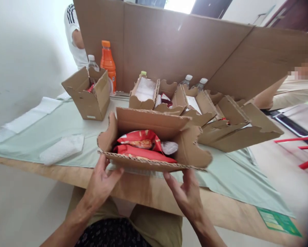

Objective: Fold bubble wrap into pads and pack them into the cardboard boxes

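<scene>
An open cardboard box (151, 120) is right in front of me, tilted toward me at the table's front edge. My left hand (102, 185) grips its near left corner, with the thumb on the near side. At the near right part, my right hand (186, 193) holds the same box, its fingers partly hidden beneath. Inside lie two red snack bags (143, 151), one above the other. A crumpled piece of clear plastic wrap (169, 147) sits beside them at the right.
Several cardboard boxes (169, 111) line the back right. Another box (88, 106) stands back left, near an orange drink bottle (108, 65). Bubble wrap (63, 149) lies left on the green cloth (236, 178). A cardboard partition (154, 41) rises behind; people sit beyond it and at right.
</scene>
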`<state>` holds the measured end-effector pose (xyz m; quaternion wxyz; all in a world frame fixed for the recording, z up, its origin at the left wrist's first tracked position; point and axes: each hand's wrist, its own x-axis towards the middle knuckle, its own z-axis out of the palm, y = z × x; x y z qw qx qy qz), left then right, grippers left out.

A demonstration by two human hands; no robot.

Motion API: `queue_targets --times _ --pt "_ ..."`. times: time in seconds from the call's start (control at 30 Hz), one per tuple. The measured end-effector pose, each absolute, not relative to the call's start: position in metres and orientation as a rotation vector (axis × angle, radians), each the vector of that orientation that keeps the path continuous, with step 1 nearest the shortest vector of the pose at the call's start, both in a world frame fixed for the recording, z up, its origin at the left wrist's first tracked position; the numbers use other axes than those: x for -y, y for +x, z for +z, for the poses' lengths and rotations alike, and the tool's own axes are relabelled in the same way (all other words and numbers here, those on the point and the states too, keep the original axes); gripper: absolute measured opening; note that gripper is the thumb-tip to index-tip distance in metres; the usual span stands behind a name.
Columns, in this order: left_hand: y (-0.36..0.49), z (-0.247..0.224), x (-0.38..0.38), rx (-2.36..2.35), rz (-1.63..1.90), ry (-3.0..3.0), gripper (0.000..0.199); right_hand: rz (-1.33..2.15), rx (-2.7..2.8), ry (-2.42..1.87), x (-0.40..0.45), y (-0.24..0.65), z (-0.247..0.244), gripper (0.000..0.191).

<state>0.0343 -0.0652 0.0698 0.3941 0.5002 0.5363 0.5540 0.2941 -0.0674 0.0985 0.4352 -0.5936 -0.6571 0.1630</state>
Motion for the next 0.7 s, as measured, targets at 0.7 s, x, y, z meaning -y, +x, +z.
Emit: queue_targets --times 0.7 --pt "-0.024 0.037 0.036 -1.572 1.564 1.165 0.052 0.598 1.788 -1.3 0.007 0.237 0.047 0.039"
